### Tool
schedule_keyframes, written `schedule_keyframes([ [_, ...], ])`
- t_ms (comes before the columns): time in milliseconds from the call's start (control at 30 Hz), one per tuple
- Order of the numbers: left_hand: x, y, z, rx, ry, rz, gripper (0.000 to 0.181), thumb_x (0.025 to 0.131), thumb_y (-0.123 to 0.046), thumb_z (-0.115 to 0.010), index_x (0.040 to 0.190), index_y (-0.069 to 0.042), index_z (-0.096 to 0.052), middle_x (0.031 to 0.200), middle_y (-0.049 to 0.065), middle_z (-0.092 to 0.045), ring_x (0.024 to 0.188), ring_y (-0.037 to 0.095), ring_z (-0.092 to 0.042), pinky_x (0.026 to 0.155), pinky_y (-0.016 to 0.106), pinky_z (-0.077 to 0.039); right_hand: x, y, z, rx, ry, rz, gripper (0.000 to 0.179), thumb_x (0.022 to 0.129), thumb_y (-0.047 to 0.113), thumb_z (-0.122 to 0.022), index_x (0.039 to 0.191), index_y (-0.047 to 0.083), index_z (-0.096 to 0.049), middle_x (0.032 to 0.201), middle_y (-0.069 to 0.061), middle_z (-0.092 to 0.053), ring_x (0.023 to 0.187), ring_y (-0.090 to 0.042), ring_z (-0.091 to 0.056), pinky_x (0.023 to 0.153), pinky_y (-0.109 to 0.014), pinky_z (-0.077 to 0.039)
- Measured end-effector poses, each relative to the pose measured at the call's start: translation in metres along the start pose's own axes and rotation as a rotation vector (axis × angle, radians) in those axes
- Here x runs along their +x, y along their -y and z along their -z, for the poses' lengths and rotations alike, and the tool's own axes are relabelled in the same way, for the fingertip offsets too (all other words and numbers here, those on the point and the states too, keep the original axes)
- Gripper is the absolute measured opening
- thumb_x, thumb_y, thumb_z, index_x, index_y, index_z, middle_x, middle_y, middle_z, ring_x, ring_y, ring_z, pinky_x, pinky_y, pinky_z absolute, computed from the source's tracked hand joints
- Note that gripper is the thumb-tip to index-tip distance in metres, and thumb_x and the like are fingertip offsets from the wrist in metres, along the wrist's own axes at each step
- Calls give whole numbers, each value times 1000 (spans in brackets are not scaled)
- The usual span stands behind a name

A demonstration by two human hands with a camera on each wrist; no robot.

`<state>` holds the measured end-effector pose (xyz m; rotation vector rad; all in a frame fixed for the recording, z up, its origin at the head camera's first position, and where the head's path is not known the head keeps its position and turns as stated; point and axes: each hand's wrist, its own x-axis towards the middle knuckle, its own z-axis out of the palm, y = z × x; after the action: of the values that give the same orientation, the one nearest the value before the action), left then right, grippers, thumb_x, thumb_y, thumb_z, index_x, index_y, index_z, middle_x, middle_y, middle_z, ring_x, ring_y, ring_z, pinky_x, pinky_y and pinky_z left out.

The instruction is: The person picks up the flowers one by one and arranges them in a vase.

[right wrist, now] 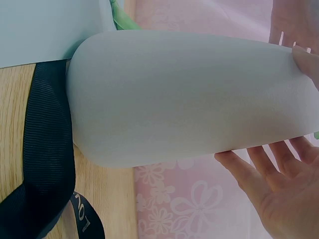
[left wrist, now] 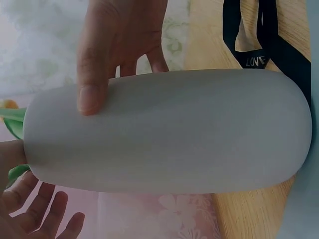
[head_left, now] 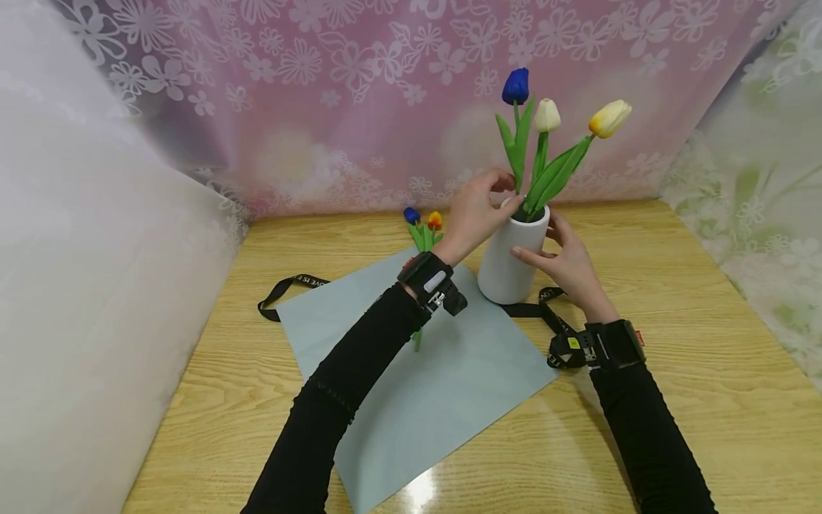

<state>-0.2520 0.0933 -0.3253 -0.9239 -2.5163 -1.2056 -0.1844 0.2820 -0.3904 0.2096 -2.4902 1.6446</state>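
A white vase (head_left: 507, 264) stands upright on the table, holding a blue tulip (head_left: 516, 87), a white tulip (head_left: 547, 116) and a yellow-white tulip (head_left: 610, 118). At its mouth, my left hand (head_left: 478, 214) pinches the blue tulip low on its stem; the rim partly hides the fingertips in the left wrist view. My right hand (head_left: 571, 268) grips the vase's upper right side, thumb (left wrist: 90, 97) in front and fingers (right wrist: 239, 172) around the far side. Under the left forearm, a blue tulip and an orange tulip (head_left: 434, 220) lie on grey-blue wrapping paper (head_left: 443, 400).
Black lettered ribbon (head_left: 282, 289) shows at the paper's left corner, and more black ribbon (head_left: 555, 321) lies right of the vase, below the right hand. A pink floral curtain (head_left: 385, 107) hangs behind the wooden table (head_left: 693, 343).
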Motion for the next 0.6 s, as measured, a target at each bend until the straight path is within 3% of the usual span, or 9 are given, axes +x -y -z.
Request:
schedule_keyframes([
  [200,-5,-1,0,89,12,10,35,102,-32,-65,129,-10,-66,126,6,-63,118,18,-58,97,24,-48,0,-1,-1,4,4,14,83,92,24,-77,160,29,-30,157,-6,-37,141,-32,-37,106,-64,-43],
  [400,-7,-3,0,73,-1,18,38,103,-32,-61,134,-11,-63,128,6,-63,118,19,-59,96,25,-49,1,0,-1,-1,-1,-1,84,92,26,-78,160,29,-28,158,-7,-36,142,-33,-36,108,-64,-42],
  [600,-6,-2,0,44,24,27,33,104,-30,-60,131,-11,-67,128,8,-63,114,19,-63,92,23,-51,0,1,0,-10,-1,-17,87,92,27,-78,161,27,-26,158,-8,-35,142,-34,-36,109,-64,-41],
])
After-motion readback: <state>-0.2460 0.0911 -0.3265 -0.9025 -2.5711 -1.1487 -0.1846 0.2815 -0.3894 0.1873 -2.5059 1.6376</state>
